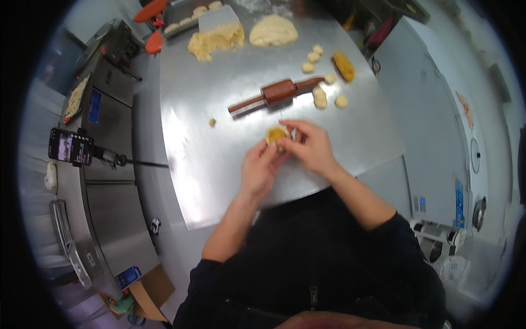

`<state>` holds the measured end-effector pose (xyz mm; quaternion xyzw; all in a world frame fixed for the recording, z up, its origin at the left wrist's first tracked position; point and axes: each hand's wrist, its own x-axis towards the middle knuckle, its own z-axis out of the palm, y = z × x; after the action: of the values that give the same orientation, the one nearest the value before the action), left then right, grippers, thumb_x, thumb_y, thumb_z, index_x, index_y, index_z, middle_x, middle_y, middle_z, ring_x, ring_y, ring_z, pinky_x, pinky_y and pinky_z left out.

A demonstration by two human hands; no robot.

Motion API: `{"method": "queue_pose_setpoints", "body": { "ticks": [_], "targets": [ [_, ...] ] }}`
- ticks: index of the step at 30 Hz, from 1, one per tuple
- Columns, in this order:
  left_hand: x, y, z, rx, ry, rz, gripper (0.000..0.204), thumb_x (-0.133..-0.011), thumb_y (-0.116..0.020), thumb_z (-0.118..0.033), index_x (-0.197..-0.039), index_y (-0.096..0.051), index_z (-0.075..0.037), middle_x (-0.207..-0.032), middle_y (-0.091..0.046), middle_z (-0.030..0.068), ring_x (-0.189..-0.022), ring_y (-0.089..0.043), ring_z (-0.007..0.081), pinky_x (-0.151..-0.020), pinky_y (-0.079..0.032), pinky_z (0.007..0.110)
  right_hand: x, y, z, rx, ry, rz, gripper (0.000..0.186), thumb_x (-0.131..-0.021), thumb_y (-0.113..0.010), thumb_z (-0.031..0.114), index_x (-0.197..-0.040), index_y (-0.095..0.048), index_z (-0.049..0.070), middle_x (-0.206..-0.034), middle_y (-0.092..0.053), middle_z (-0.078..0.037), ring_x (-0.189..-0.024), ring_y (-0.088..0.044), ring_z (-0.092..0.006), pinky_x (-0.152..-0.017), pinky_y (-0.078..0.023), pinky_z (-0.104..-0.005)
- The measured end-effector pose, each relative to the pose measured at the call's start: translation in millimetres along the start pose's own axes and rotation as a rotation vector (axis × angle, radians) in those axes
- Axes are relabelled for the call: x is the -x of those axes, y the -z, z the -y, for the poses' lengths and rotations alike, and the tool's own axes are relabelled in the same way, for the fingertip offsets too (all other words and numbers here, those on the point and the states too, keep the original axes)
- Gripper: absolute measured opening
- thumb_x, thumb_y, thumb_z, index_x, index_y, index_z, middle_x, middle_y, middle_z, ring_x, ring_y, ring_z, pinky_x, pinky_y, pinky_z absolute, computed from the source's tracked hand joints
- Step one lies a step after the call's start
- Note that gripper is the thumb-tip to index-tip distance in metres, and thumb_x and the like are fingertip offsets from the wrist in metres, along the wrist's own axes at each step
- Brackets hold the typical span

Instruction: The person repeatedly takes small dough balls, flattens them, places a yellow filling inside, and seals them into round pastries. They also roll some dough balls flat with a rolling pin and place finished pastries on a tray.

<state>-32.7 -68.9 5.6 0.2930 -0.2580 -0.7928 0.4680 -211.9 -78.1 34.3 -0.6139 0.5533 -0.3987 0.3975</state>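
Note:
Between my two hands, above the near part of the steel table, is a small round of dough with yellow filling [277, 135]. My left hand [260, 167] cups it from below and the left, fingers closed around it. From the right, my right hand [309, 143] pinches its edge with thumb and fingers. Just beyond lies a brown rolling pin [279, 93] with a thick barrel, set aslant. Small dough pieces [320, 97] sit by its right handle, and a yellow lump of filling [343, 66] rests farther right. A tiny dough scrap [212, 122] lies to the left.
At the table's [192, 181] far side are a smooth dough mound [273, 30], a crumbly yellow mass [217, 43] with a scraper [218, 18] on it, and a tray of shaped pieces [186, 23]. A phone [70, 147] on a stand is at left; a white freezer [427, 120] is at right.

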Motion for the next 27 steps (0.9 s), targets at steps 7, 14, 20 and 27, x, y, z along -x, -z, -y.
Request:
{"method": "queue_pose_setpoints", "body": {
  "ticks": [7,14,20,27],
  "targets": [
    [7.2,-17.2,-18.0,-0.161,0.186,0.093,0.042,-0.111,-0.044,-0.022,-0.136,-0.055,0.011,-0.130,-0.067,0.0222,-0.120,-0.068,0.0298,-0.106,-0.055,0.044,-15.0,32.5,-0.7,0.219,0.494,0.250,0.111,-0.067,-0.096,0.040,-0.158,-0.041,0.011,-0.147,-0.056,-0.019,-0.139,-0.052,-0.0371,-0.115,-0.043,-0.0422],
    [22.7,-52.3,3.0,0.011,-0.026,0.001,0.042,-0.112,-0.044,-0.024,-0.137,-0.055,0.008,-0.128,-0.067,0.0151,-0.107,-0.070,0.0221,-0.101,-0.056,0.040,-5.7,30.1,2.3,0.186,0.352,0.336,0.068,-0.084,-0.081,0.016,-0.146,-0.053,0.007,-0.129,-0.070,-0.019,-0.114,-0.069,-0.0361,-0.097,-0.056,-0.0412],
    [13.4,-74.1,11.1,-0.277,-0.076,-0.116,0.036,-0.109,-0.052,-0.017,-0.133,-0.060,0.008,-0.123,-0.069,0.0125,-0.109,-0.069,0.0189,-0.099,-0.055,0.037,10.3,33.7,0.6,0.144,0.393,0.183,0.080,-0.080,-0.084,0.016,-0.148,-0.046,0.000,-0.135,-0.066,-0.022,-0.119,-0.068,-0.0370,-0.100,-0.055,-0.0420],
    [15.8,-85.9,7.4,-0.524,-0.086,0.009,0.036,-0.109,-0.053,-0.021,-0.129,-0.062,0.007,-0.120,-0.070,0.0134,-0.106,-0.071,0.0214,-0.095,-0.058,0.039,12.8,43.9,3.2,0.130,0.466,0.154,0.081,-0.079,-0.084,0.016,-0.148,-0.045,-0.002,-0.137,-0.065,-0.023,-0.121,-0.067,-0.0369,-0.100,-0.055,-0.0420]
  ]
}}
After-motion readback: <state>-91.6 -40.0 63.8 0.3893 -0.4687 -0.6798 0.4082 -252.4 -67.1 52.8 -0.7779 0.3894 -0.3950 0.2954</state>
